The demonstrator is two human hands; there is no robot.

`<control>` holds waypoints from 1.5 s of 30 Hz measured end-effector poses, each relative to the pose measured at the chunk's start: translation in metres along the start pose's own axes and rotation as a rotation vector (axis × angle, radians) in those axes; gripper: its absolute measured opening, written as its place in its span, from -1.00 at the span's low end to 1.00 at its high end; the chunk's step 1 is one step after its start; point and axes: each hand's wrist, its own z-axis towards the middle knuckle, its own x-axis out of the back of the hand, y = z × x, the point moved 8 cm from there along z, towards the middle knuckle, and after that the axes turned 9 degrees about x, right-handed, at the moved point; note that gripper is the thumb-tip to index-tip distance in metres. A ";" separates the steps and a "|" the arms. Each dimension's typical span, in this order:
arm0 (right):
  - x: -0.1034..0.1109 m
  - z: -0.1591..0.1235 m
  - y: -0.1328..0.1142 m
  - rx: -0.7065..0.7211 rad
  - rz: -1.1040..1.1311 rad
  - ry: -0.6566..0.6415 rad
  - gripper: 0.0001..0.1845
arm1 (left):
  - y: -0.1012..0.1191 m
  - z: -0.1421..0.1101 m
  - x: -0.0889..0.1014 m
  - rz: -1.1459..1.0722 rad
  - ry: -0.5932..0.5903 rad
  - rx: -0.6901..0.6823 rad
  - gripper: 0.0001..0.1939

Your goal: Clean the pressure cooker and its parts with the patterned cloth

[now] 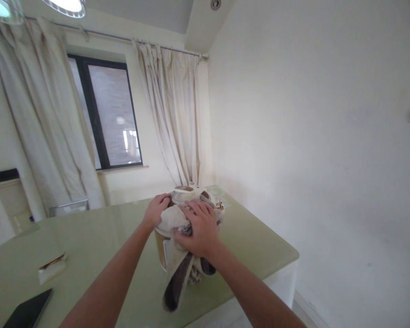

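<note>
A bulky bundle of cream and grey cloth (194, 196) sits near the far right corner of the table, with a white puffy part at its front left. A tan and white container-like side (161, 250) shows beneath it. From the front hangs a long cream flap with a dark grey inside (177, 282), and a second dark end shows beside it. My left hand (155, 212) is curled over the bundle's left edge. My right hand (201, 228) grips its front top, thumb toward the left. The bundle's exact kind cannot be made out.
The bundle rests on a pale green glossy table (116, 264). At the left lie a small white packet with a brown edge (52, 269) and a dark flat device (29, 312). A white wall (310, 136) runs along the right. Curtains (174, 114) and a window (112, 114) are behind.
</note>
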 end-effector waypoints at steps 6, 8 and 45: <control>-0.031 -0.019 -0.045 0.235 0.004 -0.219 -0.06 | -0.001 0.001 -0.001 -0.016 0.025 0.041 -0.55; -0.055 -0.064 -0.058 0.378 -0.003 -0.320 -0.08 | -0.001 0.000 -0.001 -0.022 0.036 0.052 -0.53; -0.037 -0.062 -0.037 0.144 0.047 -0.202 -0.08 | 0.011 -0.001 0.003 -0.033 -0.023 0.071 -0.55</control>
